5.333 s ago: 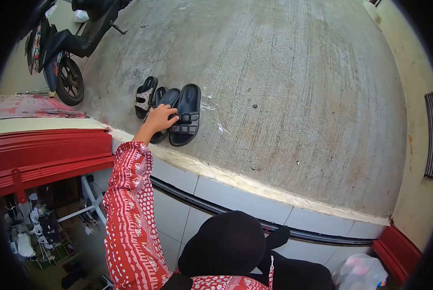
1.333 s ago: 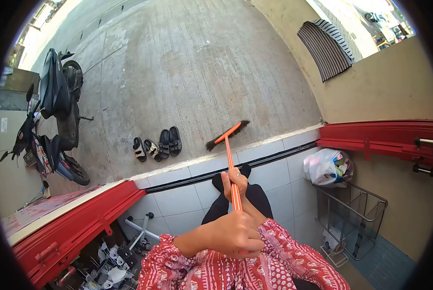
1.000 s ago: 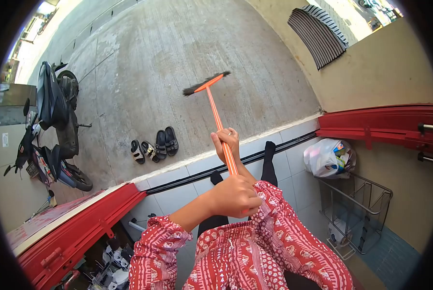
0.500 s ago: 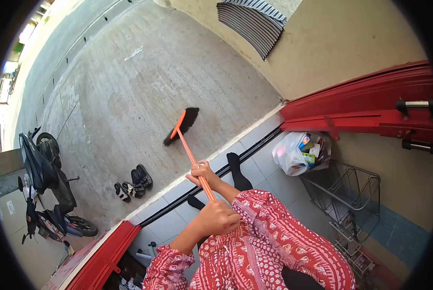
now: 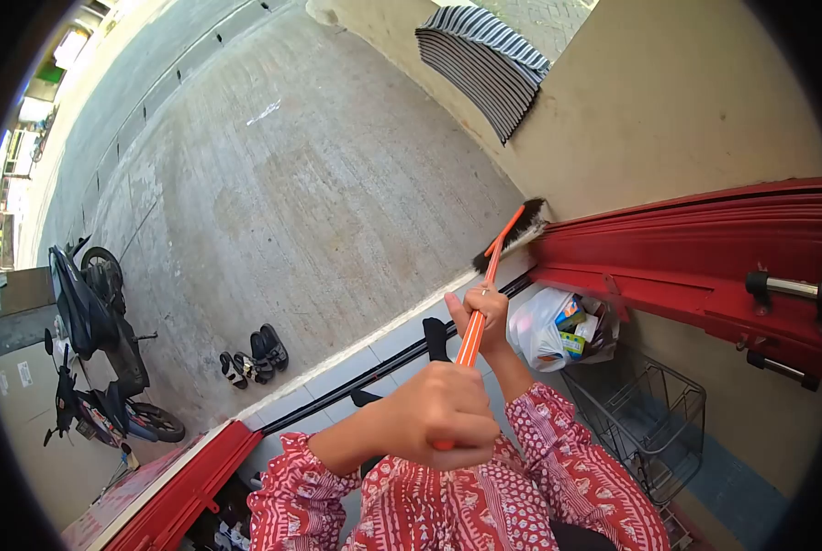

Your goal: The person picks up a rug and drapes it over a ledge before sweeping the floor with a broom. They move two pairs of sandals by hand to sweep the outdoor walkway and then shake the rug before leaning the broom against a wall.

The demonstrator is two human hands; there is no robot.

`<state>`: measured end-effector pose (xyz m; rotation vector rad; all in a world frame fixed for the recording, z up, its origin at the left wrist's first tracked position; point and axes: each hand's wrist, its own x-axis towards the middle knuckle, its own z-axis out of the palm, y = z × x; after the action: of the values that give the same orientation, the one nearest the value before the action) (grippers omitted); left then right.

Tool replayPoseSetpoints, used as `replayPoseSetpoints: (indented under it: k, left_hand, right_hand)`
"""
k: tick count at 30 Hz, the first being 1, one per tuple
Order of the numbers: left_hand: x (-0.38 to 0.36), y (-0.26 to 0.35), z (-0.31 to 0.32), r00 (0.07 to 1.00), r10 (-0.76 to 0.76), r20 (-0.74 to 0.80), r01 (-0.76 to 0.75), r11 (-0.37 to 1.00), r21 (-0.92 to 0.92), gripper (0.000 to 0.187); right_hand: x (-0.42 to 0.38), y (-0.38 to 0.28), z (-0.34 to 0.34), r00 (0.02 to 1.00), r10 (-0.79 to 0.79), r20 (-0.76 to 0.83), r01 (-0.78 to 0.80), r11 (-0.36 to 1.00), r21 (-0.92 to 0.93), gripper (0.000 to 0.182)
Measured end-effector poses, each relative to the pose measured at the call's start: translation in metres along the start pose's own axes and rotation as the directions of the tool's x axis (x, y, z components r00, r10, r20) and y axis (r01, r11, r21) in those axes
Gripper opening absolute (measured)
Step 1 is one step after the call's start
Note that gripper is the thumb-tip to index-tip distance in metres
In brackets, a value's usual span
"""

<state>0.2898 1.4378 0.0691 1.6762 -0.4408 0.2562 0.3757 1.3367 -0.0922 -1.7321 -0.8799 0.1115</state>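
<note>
An orange-handled broom (image 5: 472, 338) with dark bristles slants up and to the right from my hands. Its head (image 5: 514, 235) rests at the threshold, in the corner beside the red door frame and the beige wall. My left hand (image 5: 440, 413) is wrapped round the top end of the handle, close to my body. Further down the shaft, my right hand (image 5: 482, 312) grips it, the thumb lying apart along the side. Both patterned red sleeves reach forward, and my dark-socked feet show partly below the hands.
A white plastic bag (image 5: 537, 329) of packages sits above a wire basket (image 5: 654, 422) on the right. Sandals (image 5: 255, 356) lie outside near the sill. A motorbike (image 5: 99, 321) stands at the left. A striped cloth (image 5: 484, 69) hangs over the wall. Black door tracks (image 5: 337, 399) cross the tiled floor.
The broom's head has moved right, from the concrete into the corner by the red frame. Both hands have swung right with the handle and kept their hold.
</note>
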Motion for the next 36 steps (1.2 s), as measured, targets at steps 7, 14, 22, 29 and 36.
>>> replayPoseSetpoints:
  k: [7, 14, 22, 29, 36]
  left_hand:
    - [-0.012, -0.116, 0.017, 0.958, -0.232, 0.170, 0.153, 0.912, 0.380, 0.018]
    - [-0.042, -0.025, 0.026, 0.992, -0.086, 0.087, 0.049, 0.930, 0.363, 0.023]
    - [-0.157, 0.135, -0.036, 0.994, -0.049, -0.101, 0.056, 0.996, 0.074, 0.030]
    - [-0.318, 0.054, 0.018, 0.895, -0.442, -0.054, 0.414, 0.782, 0.467, 0.017]
    - [-0.417, 0.073, -0.001, 0.917, -0.334, -0.220, 0.393, 0.655, 0.645, 0.015]
  right_hand:
    - [0.016, 0.118, 0.087, 0.980, 0.159, 0.119, -0.178, 0.969, 0.173, 0.039]
    - [0.006, 0.012, 0.094, 0.971, -0.090, 0.222, 0.075, 0.994, 0.076, 0.037]
    - [-0.098, -0.147, 0.141, 0.893, 0.003, 0.450, -0.091, 0.981, 0.173, 0.041]
    - [-0.218, -0.093, 0.293, 0.696, 0.094, 0.712, -0.150, 0.988, 0.017, 0.034]
    - [-0.218, -0.135, 0.393, 0.851, -0.100, 0.515, -0.058, 0.958, 0.282, 0.031]
